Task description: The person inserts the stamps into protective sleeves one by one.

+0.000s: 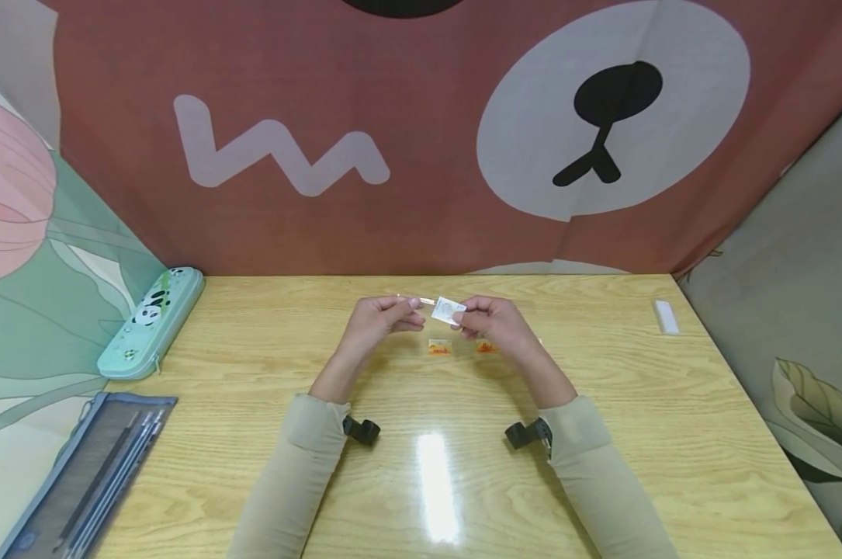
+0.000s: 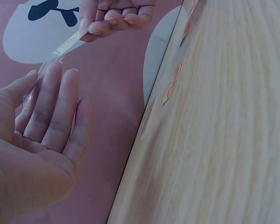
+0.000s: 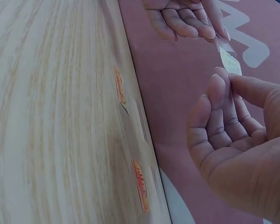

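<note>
So in the head view both forearms reach forward and angle inward over the wooden surface [image 1: 253, 334], and the hands nearly meet in the middle, raised off it. Right hand [image 1: 500, 322] has thumb and fingers pinched on a small white card [image 1: 446, 311]; left hand [image 1: 375, 324] pinches a clear plastic piece [image 1: 427, 301] right up against that card. Two orange-printed cards, one here [image 1: 440, 347] and one here [image 1: 486, 345], lie on the surface underneath. Left wrist view: palm's facing the camera, thumb clamping the plastic, the other fingers loosely bent and slightly fanned. The card's edge meets the plastic; can't tell if it's actually inside. Right wrist view: thumb's pressed to the fingertips around the card's near end, remaining fingers curled in, palm turned up.
</note>
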A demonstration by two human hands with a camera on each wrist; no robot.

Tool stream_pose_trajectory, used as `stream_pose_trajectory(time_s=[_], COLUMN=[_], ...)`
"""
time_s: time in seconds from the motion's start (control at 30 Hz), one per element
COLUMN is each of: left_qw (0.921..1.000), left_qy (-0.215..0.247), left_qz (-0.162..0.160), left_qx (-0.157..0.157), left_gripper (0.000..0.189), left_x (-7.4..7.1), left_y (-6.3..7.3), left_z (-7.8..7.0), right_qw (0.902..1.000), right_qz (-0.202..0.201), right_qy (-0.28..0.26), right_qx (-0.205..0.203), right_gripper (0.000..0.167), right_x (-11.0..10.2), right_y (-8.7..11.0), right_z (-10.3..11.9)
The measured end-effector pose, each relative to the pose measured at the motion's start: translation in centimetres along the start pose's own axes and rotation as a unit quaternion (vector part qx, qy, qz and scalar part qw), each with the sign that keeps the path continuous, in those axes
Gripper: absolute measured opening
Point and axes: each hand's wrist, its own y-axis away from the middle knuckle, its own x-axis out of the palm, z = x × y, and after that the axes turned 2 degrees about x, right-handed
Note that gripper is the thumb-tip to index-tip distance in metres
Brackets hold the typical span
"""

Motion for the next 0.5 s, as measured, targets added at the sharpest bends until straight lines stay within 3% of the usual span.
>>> stream_pose_trajectory(time_s=[0.3,0.5], left_qw=[1.0000,0.9998], left_qy=[-0.001,-0.003], left_qz=[0.004,-0.015], left_qx=[0.009,0.014], left_gripper=[0.030,0.029], left_x=[0.19,0.26], left_y=[-0.01,0.19], left_z=[-0.04,-0.10], right_qw=[0.9993,0.9998], right_qz=[-0.011,-0.003], right_qy=[-0.035,-0.022], right_qx=[0.000,-0.002], right_gripper=[0.021,0.019], right_x=[-0.04,0.07], right_y=[0.18,0.05], right_z=[0.23,0.11])
